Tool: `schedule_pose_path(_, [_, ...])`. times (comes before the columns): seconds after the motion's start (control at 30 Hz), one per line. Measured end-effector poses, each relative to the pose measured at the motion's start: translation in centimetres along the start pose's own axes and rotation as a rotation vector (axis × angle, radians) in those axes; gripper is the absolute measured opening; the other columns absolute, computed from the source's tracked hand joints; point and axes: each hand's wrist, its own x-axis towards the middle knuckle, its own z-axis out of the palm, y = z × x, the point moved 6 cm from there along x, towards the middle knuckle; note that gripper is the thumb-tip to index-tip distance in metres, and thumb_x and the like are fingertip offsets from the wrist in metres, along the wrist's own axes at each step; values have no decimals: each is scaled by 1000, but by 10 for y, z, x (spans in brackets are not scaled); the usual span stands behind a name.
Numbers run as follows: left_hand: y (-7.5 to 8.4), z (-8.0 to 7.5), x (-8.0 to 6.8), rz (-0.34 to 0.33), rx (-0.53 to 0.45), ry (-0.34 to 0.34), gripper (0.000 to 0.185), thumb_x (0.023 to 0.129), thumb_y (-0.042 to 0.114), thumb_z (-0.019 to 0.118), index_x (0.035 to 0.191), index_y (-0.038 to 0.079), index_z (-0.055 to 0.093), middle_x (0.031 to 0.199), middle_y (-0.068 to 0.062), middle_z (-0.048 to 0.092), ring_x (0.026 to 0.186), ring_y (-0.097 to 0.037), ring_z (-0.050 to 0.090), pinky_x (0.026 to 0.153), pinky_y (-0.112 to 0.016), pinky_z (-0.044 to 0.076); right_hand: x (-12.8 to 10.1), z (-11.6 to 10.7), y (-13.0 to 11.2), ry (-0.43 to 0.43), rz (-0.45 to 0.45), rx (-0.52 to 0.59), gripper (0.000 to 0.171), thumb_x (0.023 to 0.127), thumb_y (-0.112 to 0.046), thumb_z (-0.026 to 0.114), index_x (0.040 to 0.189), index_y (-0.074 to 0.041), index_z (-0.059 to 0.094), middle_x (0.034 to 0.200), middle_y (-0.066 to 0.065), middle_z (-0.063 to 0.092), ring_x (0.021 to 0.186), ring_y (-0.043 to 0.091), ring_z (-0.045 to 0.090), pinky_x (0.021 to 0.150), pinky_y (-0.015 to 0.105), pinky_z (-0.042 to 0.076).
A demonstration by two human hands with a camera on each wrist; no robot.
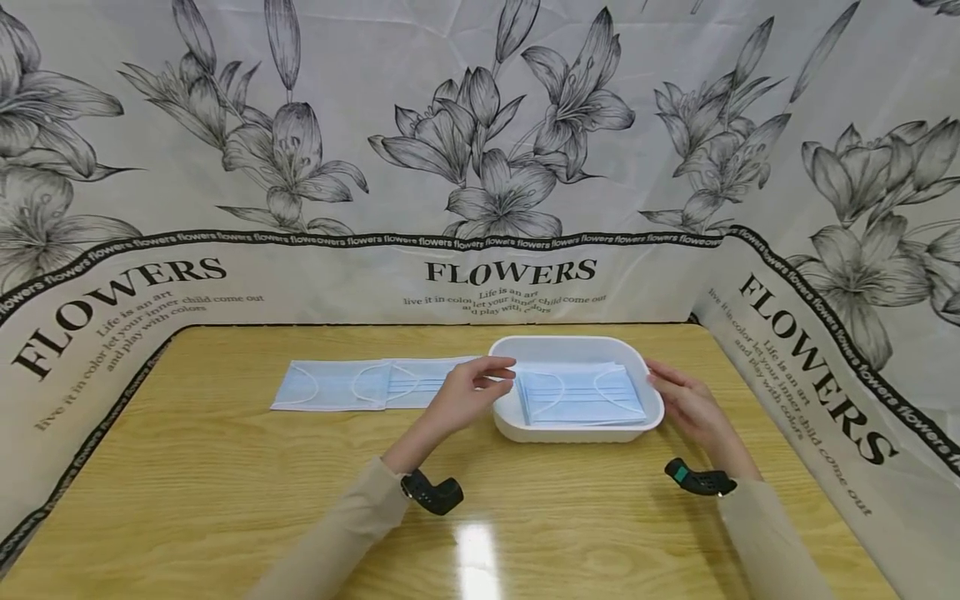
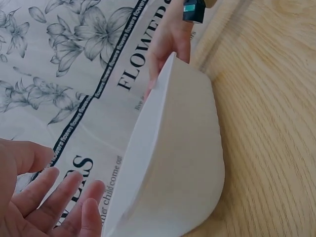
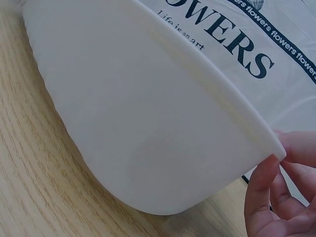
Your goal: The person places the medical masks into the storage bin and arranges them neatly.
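A white plastic basin (image 1: 577,434) stands toward the back right of the table, with a small stack of pale blue face masks (image 1: 585,393) lying flat inside. At its right end my right hand (image 1: 693,412) pinches the rim between thumb and fingers, which the right wrist view shows up close. My left hand (image 1: 471,393) hovers by the basin's left end, its fingers loosely bent and nothing between them. To the left of that hand, face masks (image 1: 330,386) lie in an overlapping row on the table, the right one partly hidden behind the hand.
The wooden table (image 1: 225,500) meets a cloth backdrop (image 1: 337,283) printed with flowers and lettering at the back and both sides. Each wrist wears a black strap device (image 1: 435,492). Light glares off the table's front middle.
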Motion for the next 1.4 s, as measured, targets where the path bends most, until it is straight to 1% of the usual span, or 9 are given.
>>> schedule_pose_path(0.13, [-4, -16, -6, -15, 25, 44, 33, 93, 17, 63, 125, 8, 63, 114, -10, 69, 97, -25, 66, 74, -26, 54, 1, -2, 1, -12, -8, 3, 50, 96, -14, 59, 143, -17, 45, 100, -26, 65, 94, -8, 61, 78, 12, 52])
schedule_pose_path(0.27, [-8, -32, -12, -33, 41, 86, 34, 93, 17, 64, 125, 6, 63, 113, -11, 69, 99, -25, 66, 78, -29, 55, 2, -2, 1, -23, -12, 19, 42, 95, -12, 60, 135, -23, 56, 101, -26, 66, 94, -8, 61, 78, 12, 52])
schedule_pose_path(0.37, [-12, -40, -16, -59, 30, 91, 34, 94, 17, 63, 126, 6, 62, 116, -14, 68, 101, -26, 66, 79, -31, 56, 3, -1, 1, -43, -10, 65, 34, 96, -10, 58, 124, -27, 65, 101, -23, 67, 95, -6, 62, 79, 13, 53])
schedule_pose_path(0.47, [-15, -45, -18, -70, 24, 82, 35, 94, 15, 62, 127, 5, 60, 119, -17, 66, 102, -27, 66, 77, -30, 56, 3, 0, 1, -57, -5, 108, 31, 96, -8, 57, 115, -28, 70, 101, -21, 68, 95, -5, 63, 79, 14, 53])
schedule_pose_path(0.6, [-21, -54, -22, -64, 53, 93, 34, 94, 15, 62, 126, 5, 61, 119, -17, 66, 101, -27, 66, 76, -30, 57, 3, 0, 1, -69, -9, 125, 30, 96, -7, 56, 112, -28, 72, 101, -20, 69, 95, -4, 63, 79, 15, 53])
schedule_pose_path(0.77, [-33, -68, -28, -93, 71, 110, 34, 95, 17, 62, 127, 9, 61, 120, -16, 66, 100, -26, 65, 78, -37, 57, 4, 2, 1, -73, -1, 126, 30, 96, -7, 57, 107, -30, 72, 101, -21, 69, 95, -5, 63, 80, 14, 53])
schedule_pose_path(1.0, [-44, -90, -39, -150, 91, 156, 34, 95, 12, 60, 128, 8, 60, 121, -15, 66, 102, -28, 64, 79, -32, 56, 2, 1, 2, -84, -22, 101, 33, 98, -10, 55, 124, -27, 65, 104, -21, 68, 96, -4, 62, 80, 15, 53])
schedule_pose_path(1.2, [-52, -112, -52, -199, 99, 185, 37, 96, 10, 57, 132, 5, 56, 124, -18, 63, 107, -31, 62, 84, -39, 55, 1, 0, 4, -118, -55, 75, 33, 100, -11, 51, 123, -29, 65, 108, -21, 67, 98, -3, 62, 79, 15, 53])
schedule_pose_path(1.4, [-66, -135, -61, -217, 143, 219, 38, 96, 10, 56, 133, 2, 54, 124, -20, 63, 107, -33, 62, 84, -38, 55, 0, 0, 5, -101, -34, 67, 32, 98, -14, 54, 124, -30, 65, 107, -22, 67, 96, -4, 62, 78, 15, 53])
